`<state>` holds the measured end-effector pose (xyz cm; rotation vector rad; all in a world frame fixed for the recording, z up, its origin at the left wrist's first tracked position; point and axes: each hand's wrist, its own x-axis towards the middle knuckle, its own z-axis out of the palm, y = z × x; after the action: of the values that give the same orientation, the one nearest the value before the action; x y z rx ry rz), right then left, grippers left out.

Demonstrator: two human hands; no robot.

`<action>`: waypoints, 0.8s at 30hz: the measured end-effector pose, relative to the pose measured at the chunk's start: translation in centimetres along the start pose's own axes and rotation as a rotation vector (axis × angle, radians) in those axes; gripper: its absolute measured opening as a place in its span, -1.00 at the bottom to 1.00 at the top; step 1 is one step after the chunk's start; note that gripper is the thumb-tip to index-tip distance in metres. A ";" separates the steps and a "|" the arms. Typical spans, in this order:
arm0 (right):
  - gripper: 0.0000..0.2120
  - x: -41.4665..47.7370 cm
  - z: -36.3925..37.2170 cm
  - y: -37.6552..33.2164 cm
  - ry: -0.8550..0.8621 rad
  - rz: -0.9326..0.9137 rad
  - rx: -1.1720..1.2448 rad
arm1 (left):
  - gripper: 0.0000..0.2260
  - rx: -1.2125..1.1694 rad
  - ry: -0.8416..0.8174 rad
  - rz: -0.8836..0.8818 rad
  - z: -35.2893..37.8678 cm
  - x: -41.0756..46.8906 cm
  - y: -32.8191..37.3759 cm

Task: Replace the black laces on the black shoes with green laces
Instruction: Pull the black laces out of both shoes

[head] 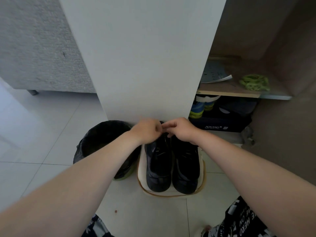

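The left grip (147, 130) and the right grip (181, 130) are meeting, fingers curled, over the far end of the black shoes (159, 168), above the shoe on the person's left. Whether they are pinching a lace there is too dark to tell. The shoes are standing side by side on a white tray (142, 178) on the tiled floor (42, 134). A black bin (102, 134) is sitting just beside the tray, to its left. The green laces (254, 82) are lying bundled on a shelf (227, 93), well apart to the right.
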<state>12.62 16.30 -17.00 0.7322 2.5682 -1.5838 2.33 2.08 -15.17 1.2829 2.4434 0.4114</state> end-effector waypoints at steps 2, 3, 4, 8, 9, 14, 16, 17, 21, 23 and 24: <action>-0.72 0.2 -0.1 0.2 0.022 0.019 -0.058 | -0.76 -0.031 -0.178 -0.069 1.1 -0.1 1.5; -0.75 0.2 -0.3 0.4 0.053 0.028 -0.138 | -0.69 -0.011 -0.211 -0.114 1.6 -0.1 2.0; -0.80 0.2 -0.6 0.5 0.071 0.025 -0.252 | -0.64 0.028 -0.202 -0.143 2.0 -0.1 2.3; -0.85 -0.5 -0.7 1.0 -0.068 0.012 -0.569 | -0.74 -0.062 -0.199 -0.248 2.4 0.7 2.1; -0.85 -0.6 -0.4 1.2 -0.089 0.013 -0.603 | -0.82 -0.162 -0.211 -0.282 2.5 0.8 1.9; -0.88 -0.6 0.6 1.4 0.014 -0.022 -0.601 | -0.82 -0.511 -0.202 -0.474 2.6 1.0 1.1; -0.89 -0.6 0.7 1.3 0.064 -0.033 -0.582 | -0.84 -0.615 -0.223 -0.506 2.5 0.7 1.2; -0.90 -0.6 0.7 1.4 0.073 -0.035 -0.560 | -0.81 -0.688 -0.226 -0.521 2.5 0.5 1.2; -0.93 -0.5 0.5 1.4 0.067 -0.020 -0.522 | -0.75 -0.835 -0.219 -0.567 3.1 0.1 0.7; -0.92 -0.5 0.6 1.4 0.061 -0.014 -0.534 | -0.80 -0.861 -0.217 -0.588 3.3 0.2 0.5; -0.90 -0.5 0.6 1.4 0.055 -0.009 -0.534 | -0.82 -0.884 -0.214 -0.598 3.4 0.3 0.5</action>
<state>13.48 16.10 -18.34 0.7069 2.8340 -0.8116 3.98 2.91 -18.04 0.2037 1.9306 0.9583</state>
